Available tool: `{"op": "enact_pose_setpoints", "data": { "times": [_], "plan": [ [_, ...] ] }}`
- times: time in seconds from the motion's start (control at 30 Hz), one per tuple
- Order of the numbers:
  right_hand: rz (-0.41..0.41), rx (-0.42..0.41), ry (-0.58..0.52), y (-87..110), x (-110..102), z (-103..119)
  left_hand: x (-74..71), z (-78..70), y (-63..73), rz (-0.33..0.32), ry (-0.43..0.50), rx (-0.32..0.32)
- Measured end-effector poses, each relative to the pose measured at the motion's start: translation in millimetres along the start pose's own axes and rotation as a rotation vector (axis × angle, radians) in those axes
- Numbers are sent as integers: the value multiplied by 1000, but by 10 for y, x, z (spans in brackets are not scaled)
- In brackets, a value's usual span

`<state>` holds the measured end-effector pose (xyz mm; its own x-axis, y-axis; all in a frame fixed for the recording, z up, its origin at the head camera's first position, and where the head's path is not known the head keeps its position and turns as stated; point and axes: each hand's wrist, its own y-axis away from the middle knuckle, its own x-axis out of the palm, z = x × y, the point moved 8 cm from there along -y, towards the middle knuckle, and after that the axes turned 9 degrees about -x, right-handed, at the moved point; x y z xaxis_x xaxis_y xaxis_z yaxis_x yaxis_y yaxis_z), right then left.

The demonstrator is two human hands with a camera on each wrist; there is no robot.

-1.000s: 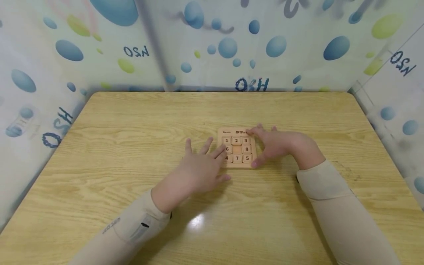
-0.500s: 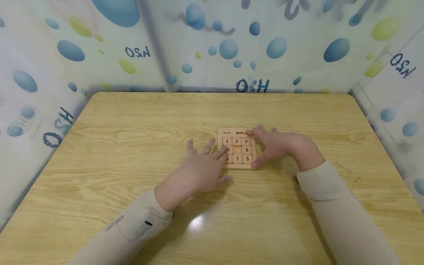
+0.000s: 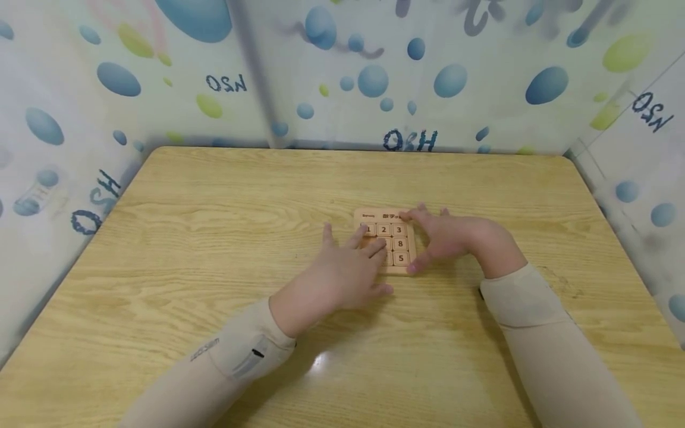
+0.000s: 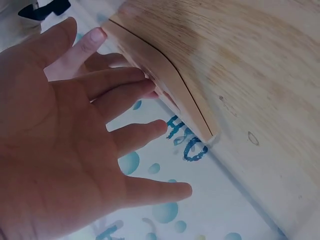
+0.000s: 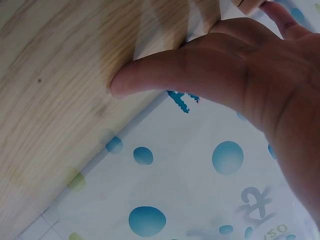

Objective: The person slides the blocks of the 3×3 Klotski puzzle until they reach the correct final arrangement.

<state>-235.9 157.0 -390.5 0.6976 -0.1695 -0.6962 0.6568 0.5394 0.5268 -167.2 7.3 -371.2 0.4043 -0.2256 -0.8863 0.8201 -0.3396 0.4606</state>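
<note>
A wooden number slide puzzle (image 3: 400, 273) lies flat on the table, its tiles 1, 2, 3, 8 and 5 readable. My left hand (image 3: 348, 273) reaches over its lower left part with fingers spread, hiding several tiles. One fingertip is on the middle tile, whose number is covered; another is by the 1 tile (image 3: 369, 230). In the left wrist view, the fingers reach to the puzzle's face (image 4: 165, 75). My right hand (image 3: 446, 238) holds the puzzle's right side between the thumb, at the lower corner, and a finger on the top edge.
The wood-grain table (image 3: 214, 202) runs back to a wall (image 3: 332, 65) printed with blue and green bubbles. Its far edge is well beyond the puzzle. Both forearms, in beige sleeves (image 3: 556, 339), come in from the front.
My left hand has slid right across the puzzle. The middle slot, bare before, now has a tile under the fingertip. My right hand and the puzzle stay in place.
</note>
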Motion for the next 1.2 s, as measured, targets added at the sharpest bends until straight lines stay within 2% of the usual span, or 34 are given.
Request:
{"op": "enact_pose_setpoints", "data": {
  "times": [0.2, 0.4, 0.53, 0.67, 0.93, 1.07, 1.2],
  "plan": [
    [0, -6, 11, -6, -8, 10, 48, 43, 128, 2, -11, 4],
    [0, -8, 6, -16, -24, 34, 111, 123, 302, 5, -11, -31],
    [-3, -20, 0, -20, -31, 55, 123, 146, 338, 3, 2, -47],
    [-6, -23, 0, -23, -29, 56, 122, 158, 304, 2, 9, -47],
    [-1, -3, 0, -19, -12, 16, 70, 230, 98, 6, -14, -57],
    [1, 1, -3, -11, -5, -1, 79, 217, 79, 22, -25, -52],
    [-6, -10, 4, -6, -9, -9, 78, 131, 100, 5, -48, -15]
  ]
}}
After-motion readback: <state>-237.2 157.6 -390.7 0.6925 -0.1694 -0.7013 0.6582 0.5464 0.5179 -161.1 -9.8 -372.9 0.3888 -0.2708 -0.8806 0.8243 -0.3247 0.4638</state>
